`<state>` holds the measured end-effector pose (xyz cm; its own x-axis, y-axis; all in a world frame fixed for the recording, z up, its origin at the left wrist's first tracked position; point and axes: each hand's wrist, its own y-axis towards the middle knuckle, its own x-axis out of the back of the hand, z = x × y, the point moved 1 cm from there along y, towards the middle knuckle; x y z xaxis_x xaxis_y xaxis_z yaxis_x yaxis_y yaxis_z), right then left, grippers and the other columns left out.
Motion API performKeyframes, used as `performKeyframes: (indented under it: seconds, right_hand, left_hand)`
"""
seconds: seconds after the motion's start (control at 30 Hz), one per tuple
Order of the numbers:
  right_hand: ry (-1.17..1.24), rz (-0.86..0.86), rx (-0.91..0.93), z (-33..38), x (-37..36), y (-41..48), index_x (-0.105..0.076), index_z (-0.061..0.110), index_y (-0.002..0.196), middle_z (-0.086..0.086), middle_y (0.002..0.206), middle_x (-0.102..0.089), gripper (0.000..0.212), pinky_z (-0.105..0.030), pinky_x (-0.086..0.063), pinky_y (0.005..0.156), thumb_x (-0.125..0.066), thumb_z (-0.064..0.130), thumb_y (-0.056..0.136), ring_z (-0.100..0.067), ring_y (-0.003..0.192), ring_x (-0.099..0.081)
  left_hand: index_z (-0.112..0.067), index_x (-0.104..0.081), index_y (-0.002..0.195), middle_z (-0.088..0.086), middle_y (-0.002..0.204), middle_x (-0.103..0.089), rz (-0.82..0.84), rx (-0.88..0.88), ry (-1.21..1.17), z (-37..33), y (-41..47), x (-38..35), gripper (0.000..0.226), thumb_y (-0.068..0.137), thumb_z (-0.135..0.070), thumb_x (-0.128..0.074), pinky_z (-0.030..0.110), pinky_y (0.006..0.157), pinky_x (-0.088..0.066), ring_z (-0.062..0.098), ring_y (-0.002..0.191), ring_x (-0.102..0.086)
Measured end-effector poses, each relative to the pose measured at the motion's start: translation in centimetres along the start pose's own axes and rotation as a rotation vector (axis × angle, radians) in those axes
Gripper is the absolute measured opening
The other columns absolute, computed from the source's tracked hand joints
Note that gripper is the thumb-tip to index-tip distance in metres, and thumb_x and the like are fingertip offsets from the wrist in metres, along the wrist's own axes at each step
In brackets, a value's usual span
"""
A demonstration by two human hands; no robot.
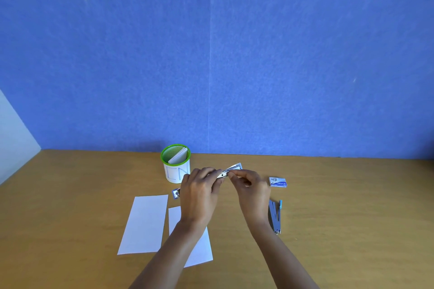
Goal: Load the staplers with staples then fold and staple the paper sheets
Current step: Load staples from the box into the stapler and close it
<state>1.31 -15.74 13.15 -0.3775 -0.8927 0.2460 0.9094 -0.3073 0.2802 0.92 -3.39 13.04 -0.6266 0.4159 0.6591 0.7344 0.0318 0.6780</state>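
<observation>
A: The stapler (232,169) is gripped open by the left hand (199,195) fingers, above the desk (340,206) towards its rear edge, so the channel is exposed.

B: It is pinched at the channel by the right hand (252,189) fingers, possibly to feed staples. The staple box (277,182) is kept near.

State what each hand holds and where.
Both hold one stapler: the left hand wraps its middle, and the right hand pinches the metal part toward its far end.

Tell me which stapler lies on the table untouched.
The grey-blue stapler right of the right hand; that and the left hand hold the other stapler.
</observation>
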Motion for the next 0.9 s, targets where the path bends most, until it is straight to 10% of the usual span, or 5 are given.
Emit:
performKeyframes:
  seconds: [0.43,0.7,0.9]
  right_hand:
    - [-0.342,-0.057,0.439,-0.9,-0.1,-0.6,-0.072,0.018,0.099,0.004,0.099,-0.064,0.022,-0.007,-0.036,0.075,-0.07,0.006,0.081,-0.014,0.083,-0.055]
    - [0.547,0.099,-0.51,-0.7,0.1,1.0,-0.053,0.008,0.119,-0.01,0.109,-0.065,0.044,-0.025,-0.053,0.078,-0.072,0.022,0.082,-0.019,0.087,-0.066]
    - [0.736,0.157,-0.533,-0.8,-0.1,0.9,-0.048,-0.005,0.12,-0.023,0.097,-0.063,0.044,-0.027,-0.058,0.071,-0.068,0.007,0.084,-0.025,0.081,-0.066]
  left_hand:
    - [-0.021,-0.074,0.087,-0.009,0.08,-0.07,-0.007,0.043,-0.102,0.3,0.1,-0.1,0.017,0.073,-0.026,-0.066,0.027,0.058,-0.047,0.019,0.066,-0.063]
    - [-0.023,-0.072,0.09,-0.01,0.082,-0.069,0.019,0.048,-0.174,-0.5,0.1,0.1,0.021,0.078,-0.033,-0.058,0.034,0.055,-0.052,0.017,0.069,-0.063]
    - [-0.029,-0.069,0.103,-0.011,0.096,-0.068,0.227,0.188,-0.182,-1.0,0.4,0.5,0.022,0.082,-0.032,-0.067,0.027,0.065,-0.047,0.015,0.088,-0.064]
